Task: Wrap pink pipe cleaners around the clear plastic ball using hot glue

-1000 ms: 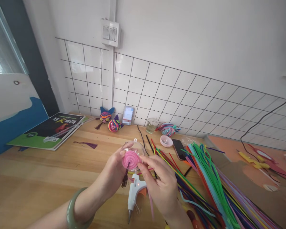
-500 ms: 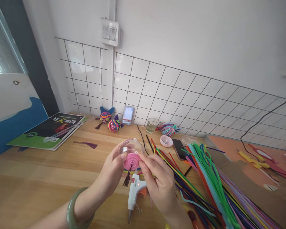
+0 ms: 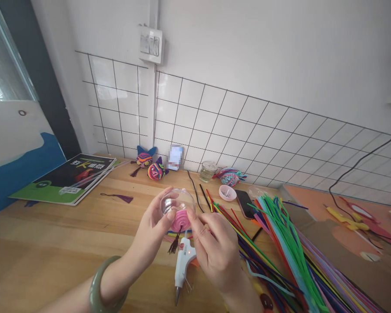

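Note:
Between my two hands is a clear plastic ball (image 3: pixel 178 199) with a pink pipe-cleaner spiral (image 3: pixel 181 219) on its lower face. A dark tassel (image 3: pixel 174 245) hangs from the spiral's centre. My left hand (image 3: pixel 154 219) is wrapped round the ball's left side, its thumb pressing at the pink edge. The fingertips of my right hand (image 3: pixel 211 239) pinch the right edge of the spiral; whether they also grip a loose strand end is hidden. Just below, a white hot glue gun (image 3: pixel 183 261) with a small red light lies on the table, its nozzle toward me.
Bundled pipe cleaners (image 3: pixel 289 248) spread over the right side. Behind stand a glass jar (image 3: pixel 208 171), a pink dish (image 3: pixel 227 193), a dark phone (image 3: pixel 245 203) and yarn-patterned ornaments (image 3: pixel 157 169). A loose purple tassel (image 3: pixel 122 198) and a book (image 3: pixel 68 178) lie left. Yellow pliers-like tool (image 3: pixel 347 221) lies far right.
The clear ball has tilted and shifted slightly left, showing more of its clear side. My right fingers have moved up along the pink spiral's edge and curled in more.

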The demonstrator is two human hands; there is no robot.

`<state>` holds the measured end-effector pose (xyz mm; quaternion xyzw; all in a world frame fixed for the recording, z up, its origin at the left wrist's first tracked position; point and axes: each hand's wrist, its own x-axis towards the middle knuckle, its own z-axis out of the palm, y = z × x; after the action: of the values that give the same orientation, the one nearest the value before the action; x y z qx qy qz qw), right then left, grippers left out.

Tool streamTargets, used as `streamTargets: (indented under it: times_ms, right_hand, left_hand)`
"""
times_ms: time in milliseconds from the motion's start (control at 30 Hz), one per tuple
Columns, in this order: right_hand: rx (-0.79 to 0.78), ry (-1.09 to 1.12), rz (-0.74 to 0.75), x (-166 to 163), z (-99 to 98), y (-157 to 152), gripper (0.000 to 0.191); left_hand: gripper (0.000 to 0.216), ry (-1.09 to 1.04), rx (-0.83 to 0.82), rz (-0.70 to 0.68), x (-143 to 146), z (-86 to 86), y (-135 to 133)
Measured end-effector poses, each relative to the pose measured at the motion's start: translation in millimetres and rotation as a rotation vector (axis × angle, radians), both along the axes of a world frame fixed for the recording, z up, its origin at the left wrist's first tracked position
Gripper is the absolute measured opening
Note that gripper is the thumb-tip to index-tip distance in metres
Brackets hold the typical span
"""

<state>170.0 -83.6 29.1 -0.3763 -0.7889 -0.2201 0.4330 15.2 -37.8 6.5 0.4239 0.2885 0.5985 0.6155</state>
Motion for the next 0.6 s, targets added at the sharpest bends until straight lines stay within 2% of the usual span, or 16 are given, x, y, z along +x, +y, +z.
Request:
streamTargets:
  times_ms: [233, 600]
  right_hand:
    - [0.06, -0.06, -0.059, 0.2, 3.2, -1.0, 0.034]
    - [0.056, -0.057, -0.074, -0.5, 7.7, -1.2, 0.03]
  left_hand:
    - [0.056, 0.097, 0.103, 0.086, -0.6, 10.2, -5.1]
    - [0.054, 0.159, 0.155, 0.094, -2.6, 13.1, 1.1]
